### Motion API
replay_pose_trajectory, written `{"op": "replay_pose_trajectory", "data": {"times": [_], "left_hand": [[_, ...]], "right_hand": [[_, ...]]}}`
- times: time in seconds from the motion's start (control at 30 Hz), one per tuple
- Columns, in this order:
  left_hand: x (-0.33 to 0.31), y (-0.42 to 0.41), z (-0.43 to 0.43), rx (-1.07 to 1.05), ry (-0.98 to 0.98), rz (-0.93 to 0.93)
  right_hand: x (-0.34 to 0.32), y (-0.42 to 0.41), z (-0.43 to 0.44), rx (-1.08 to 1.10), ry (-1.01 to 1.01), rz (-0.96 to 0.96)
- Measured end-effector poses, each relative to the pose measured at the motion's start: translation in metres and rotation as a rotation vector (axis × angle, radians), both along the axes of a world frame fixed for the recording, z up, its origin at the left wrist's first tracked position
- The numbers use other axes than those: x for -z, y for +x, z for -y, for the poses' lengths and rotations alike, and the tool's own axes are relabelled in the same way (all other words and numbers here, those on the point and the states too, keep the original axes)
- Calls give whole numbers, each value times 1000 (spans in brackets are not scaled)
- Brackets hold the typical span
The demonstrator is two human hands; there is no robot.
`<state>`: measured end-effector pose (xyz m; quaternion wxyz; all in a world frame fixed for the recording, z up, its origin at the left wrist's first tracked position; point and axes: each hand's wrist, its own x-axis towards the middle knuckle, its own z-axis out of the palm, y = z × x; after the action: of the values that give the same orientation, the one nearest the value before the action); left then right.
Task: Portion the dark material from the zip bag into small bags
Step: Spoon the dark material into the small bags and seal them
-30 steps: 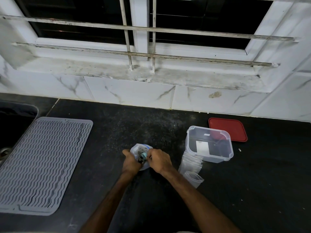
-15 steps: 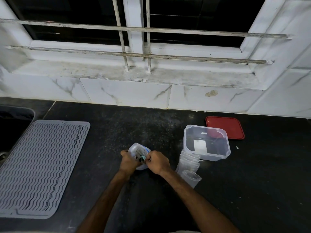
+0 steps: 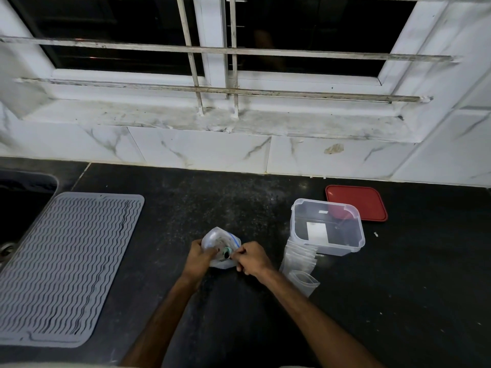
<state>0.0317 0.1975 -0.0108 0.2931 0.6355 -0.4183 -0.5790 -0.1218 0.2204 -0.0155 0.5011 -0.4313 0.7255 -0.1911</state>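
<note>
Zip bag (image 3: 219, 239): is sitting on the black countertop (image 3: 398, 288) at centre, between both hands; clear plastic with a blue strip along its upper right edge, crumpled.
Bag contents: are showing only dimly through the plastic; a small greenish item (image 3: 226, 252) is sitting at the mouth, identity cannot be told.
Left hand (image 3: 198, 258): is gripping the bag's left side, fingers curled round the plastic.
Right hand (image 3: 252, 258): is pinching the bag at its right edge by the mouth, thumb and fingertips closed on it, other fingers curled.
Small bags (image 3: 299, 257): are lying in a loose overlapping stack just right of the right hand, touching the front of the container.
Clear container (image 3: 337, 249): is standing upright and uncovered, right of the zip bag; a white label is showing inside it.
Red lid (image 3: 356, 203): is lying flat behind the container, near the tiled wall.
Grey ribbed mat (image 3: 66, 261): is lying at the left, well apart from the hands, beside the sink (image 3: 24, 197).
</note>
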Motion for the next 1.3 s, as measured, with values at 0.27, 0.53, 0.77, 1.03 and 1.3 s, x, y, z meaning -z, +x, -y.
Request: {"op": "replay_pose_trajectory", "data": {"times": [0.27,0.53,0.77,1.03,1.3], "left_hand": [[10,-6,-3,-101,74,-21],[13,0,-4,-51,42,-18],[17,2,-4,-59,21,-48],[14,2,-7,33,-49,36],[2,9,-23,-105,-154,131]], "right_hand": [[1,5,-2,-49,0,-122],[1,1,-2,-15,-12,-38],[-2,-7,-6,21,-178,-51],[-31,-24,-11,187,-189,220],[-74,-75,-38,225,-203,315]]}}
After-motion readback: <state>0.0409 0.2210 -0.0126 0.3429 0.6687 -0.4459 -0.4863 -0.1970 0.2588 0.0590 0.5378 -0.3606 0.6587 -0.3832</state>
